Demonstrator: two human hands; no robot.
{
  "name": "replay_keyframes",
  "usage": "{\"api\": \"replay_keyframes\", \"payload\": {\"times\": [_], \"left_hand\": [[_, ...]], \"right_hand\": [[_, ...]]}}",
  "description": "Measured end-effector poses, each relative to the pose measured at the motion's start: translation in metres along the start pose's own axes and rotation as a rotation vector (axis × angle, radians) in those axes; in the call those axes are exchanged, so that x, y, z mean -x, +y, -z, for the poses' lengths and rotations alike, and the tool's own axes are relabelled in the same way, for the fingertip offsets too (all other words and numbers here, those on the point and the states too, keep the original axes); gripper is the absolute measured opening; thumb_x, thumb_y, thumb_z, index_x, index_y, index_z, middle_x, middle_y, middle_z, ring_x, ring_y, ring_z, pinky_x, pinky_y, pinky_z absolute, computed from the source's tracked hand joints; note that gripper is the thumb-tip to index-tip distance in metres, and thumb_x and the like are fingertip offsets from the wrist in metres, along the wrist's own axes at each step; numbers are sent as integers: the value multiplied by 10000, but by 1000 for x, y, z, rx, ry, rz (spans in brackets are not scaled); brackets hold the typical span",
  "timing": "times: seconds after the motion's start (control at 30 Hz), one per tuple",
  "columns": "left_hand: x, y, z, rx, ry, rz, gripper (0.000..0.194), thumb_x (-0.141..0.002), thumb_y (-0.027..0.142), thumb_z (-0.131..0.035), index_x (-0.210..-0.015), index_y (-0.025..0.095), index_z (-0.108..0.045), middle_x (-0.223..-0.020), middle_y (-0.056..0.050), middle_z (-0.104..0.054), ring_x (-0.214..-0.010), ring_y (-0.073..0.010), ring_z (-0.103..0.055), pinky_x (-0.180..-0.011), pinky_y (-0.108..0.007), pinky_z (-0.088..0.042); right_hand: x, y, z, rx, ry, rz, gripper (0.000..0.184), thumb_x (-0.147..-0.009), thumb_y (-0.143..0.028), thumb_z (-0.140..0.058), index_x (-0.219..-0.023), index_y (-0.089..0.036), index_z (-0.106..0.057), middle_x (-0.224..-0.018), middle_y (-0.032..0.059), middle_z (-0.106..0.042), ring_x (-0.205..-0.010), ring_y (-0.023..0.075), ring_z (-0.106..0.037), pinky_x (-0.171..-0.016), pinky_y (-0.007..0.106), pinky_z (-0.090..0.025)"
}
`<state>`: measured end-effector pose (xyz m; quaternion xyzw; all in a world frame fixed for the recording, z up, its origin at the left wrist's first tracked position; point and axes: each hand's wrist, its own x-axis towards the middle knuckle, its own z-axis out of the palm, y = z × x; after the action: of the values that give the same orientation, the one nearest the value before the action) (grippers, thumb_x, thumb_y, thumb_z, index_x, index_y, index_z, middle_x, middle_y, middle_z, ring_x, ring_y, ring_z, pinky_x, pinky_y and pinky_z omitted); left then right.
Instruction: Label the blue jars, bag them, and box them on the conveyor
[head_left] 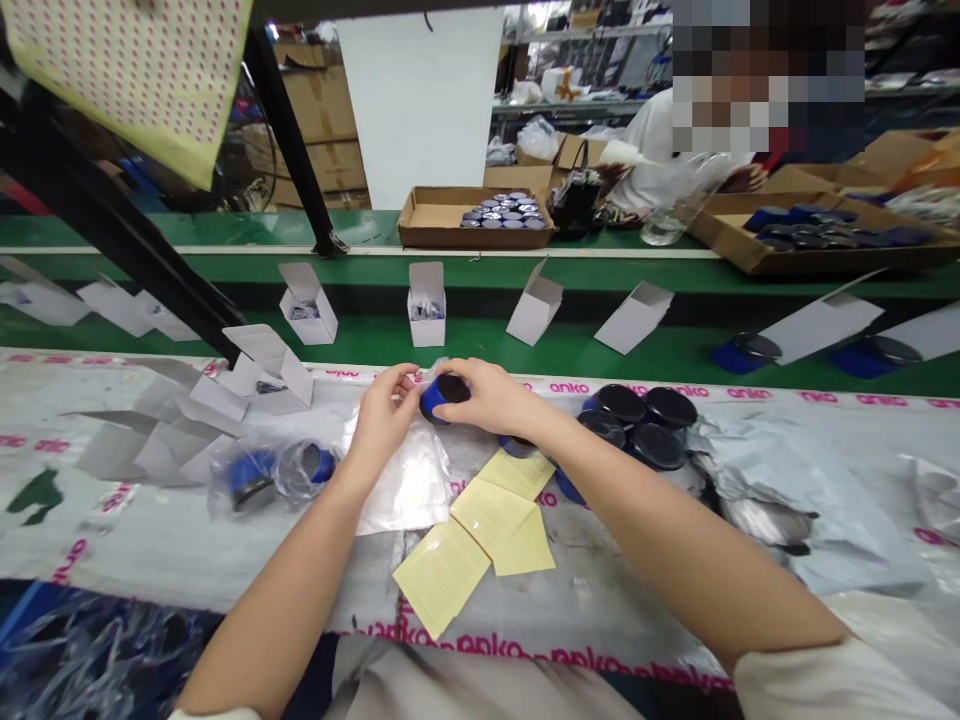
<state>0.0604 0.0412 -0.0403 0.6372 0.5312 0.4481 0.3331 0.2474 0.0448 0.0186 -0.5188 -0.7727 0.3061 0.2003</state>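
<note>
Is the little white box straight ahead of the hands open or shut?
Open. The white box has its flap standing up, and crinkly clear plastic shows inside.

I see even, quite bright light, with glare on the clear plastic [405,500]. The edges look stretched, and coarse square blocks hide part of a person [649,130].

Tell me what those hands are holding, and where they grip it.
The right hand holds a blue, black-ended piece by its side, between thumb and fingers. Whether the left hand grips anything, I can't tell.
</note>
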Motion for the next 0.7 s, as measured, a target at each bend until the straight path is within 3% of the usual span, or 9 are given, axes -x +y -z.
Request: {"api": "replay_keyframes", "payload": {"times": [0.1,0.2,0.33,0.5,0.7], "left_hand": [[1,4,-1,51,-74,46,188,-896,346,-603,-927,180,-685,-800,-46,-685,-705,-183,-649,-596,-273,-531],[3,8,-2,99,-123,53,209,-906,357,-575,-826,185,-664,-723,-30,-668,-633,-172,-626,-569,-279,-533],[10,17,-6,153,-108,-1,74,-828,236,-639,-876,197,-680,-862,-33,-716,-797,-178,-662,-702,-283,-543],[17,26,-21,248,-62,-16,106,-848,240,-612,-928,197,-667,-903,-40,-699,-835,-173,-661,-739,-289,-535],[21,24,-30,281,28,9,220,-830,268,-653,-1029,204,-585,-897,-32,-643,-851,-179,-633,-659,-263,-494]], "right_hand": [[7,0,10,-11,38,-9,411,-764,-265,-789,-1161,-222,-693,-1154,90,-719,-1073,281,-664,-934,404,-498],[11,4,13,-21,81,-14,409,-731,-253,-798,-1125,-235,-690,-1111,64,-724,-1006,262,-675,-907,401,-513],[13,10,5,-17,205,-36,438,-728,-276,-767,-1146,-216,-653,-1110,98,-674,-1013,299,-649,-908,459,-512],[14,17,-11,-78,377,-46,424,-755,-307,-726,-1139,-237,-561,-1163,108,-619,-1113,322,-606,-946,481,-503],[11,25,-17,-230,449,-126,525,-782,-588,-726,-1088,-268,-443,-935,10,-613,-780,228,-653,-680,380,-561]]}}
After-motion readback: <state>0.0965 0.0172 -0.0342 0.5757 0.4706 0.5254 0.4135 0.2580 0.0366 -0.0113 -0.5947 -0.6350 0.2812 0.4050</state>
